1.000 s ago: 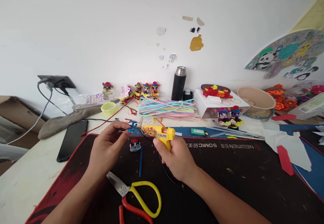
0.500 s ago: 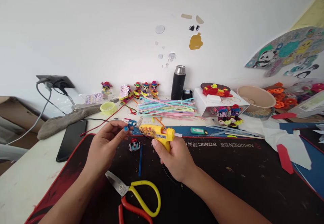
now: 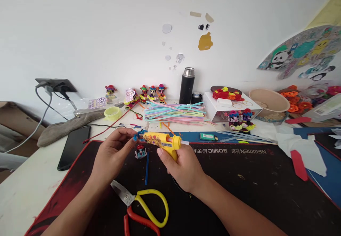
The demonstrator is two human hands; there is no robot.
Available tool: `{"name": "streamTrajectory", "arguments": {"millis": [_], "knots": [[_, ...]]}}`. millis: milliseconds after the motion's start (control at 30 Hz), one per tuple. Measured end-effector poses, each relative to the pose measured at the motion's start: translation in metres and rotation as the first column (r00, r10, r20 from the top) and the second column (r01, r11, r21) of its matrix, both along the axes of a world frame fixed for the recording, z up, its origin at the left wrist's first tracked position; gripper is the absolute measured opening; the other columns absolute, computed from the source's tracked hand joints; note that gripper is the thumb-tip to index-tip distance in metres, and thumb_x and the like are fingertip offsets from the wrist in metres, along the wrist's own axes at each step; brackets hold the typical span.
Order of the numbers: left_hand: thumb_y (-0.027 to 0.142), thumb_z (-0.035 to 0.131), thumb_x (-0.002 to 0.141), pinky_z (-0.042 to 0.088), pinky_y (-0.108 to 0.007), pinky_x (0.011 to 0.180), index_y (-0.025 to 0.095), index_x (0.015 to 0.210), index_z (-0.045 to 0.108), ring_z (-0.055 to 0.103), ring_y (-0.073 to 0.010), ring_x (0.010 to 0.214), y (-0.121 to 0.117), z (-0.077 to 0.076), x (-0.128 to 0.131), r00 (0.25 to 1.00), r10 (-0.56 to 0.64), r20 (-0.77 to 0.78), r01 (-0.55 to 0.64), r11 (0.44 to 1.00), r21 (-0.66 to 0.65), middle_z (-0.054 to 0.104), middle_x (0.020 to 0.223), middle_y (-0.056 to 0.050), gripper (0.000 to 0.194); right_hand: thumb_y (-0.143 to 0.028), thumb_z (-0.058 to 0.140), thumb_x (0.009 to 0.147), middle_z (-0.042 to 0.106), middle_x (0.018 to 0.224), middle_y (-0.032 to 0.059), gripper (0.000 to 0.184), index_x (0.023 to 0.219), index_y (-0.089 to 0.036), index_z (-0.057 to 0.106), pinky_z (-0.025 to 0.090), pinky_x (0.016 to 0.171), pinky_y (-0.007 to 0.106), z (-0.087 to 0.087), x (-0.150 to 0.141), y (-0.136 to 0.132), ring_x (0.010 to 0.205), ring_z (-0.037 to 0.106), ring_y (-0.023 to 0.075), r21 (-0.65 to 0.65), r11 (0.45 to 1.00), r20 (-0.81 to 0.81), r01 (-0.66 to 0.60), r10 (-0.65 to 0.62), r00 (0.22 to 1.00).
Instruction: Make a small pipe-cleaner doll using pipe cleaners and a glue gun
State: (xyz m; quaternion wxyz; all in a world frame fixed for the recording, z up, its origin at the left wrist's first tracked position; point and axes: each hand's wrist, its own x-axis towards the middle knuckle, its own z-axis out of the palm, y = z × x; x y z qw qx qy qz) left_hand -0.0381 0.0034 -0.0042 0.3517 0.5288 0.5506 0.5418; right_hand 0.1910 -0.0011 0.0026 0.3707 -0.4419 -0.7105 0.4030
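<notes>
My right hand [image 3: 183, 161] is wrapped round the handle of a yellow glue gun [image 3: 162, 140], with a clear glue stick [image 3: 185, 143] poking out of its back end. Its nozzle end meets a small blue piece [image 3: 138, 135] pinched between the thumb and fingers of my left hand [image 3: 117, 149]; the exact shape of that piece is partly hidden. Just below the nozzle, on the black mat [image 3: 226, 193], lies a small figure head [image 3: 140, 152] with a red top and blue face. A thin blue strip [image 3: 147, 168] rests beside it.
Scissors [image 3: 130, 200] with one yellow and one red handle lie open in front of me. Behind are a bundle of pastel pipe cleaners [image 3: 174, 112], several small figures [image 3: 161, 93] and a black thermos [image 3: 187, 86]. A phone [image 3: 74, 147] lies at left, a white box [image 3: 233, 106] stands at right.
The glue gun has moved slightly left, and its nozzle now meets the blue piece in my left hand. The view has shifted a little.
</notes>
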Motion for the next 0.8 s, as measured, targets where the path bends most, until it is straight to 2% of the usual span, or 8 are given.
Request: {"name": "streamTrajectory", "arguments": {"millis": [800], "knots": [[0.051, 0.086, 0.082, 0.059, -0.030, 0.072, 0.022, 0.096, 0.073, 0.071, -0.0214, 0.081, -0.0023, 0.0013, 0.0016, 0.999, -0.020, -0.041, 0.021, 1.000, 0.020, 0.075, 0.092, -0.005, 0.035, -0.047, 0.051, 0.103, 0.052, 0.047, -0.0022, 0.047, 0.063, -0.024, 0.046, 0.038, 0.054, 0.027, 0.0037, 0.0000, -0.0005, 0.047, 0.053, 0.0137, 0.010, 1.000, 0.024, -0.008, 0.008, 1.000]]}}
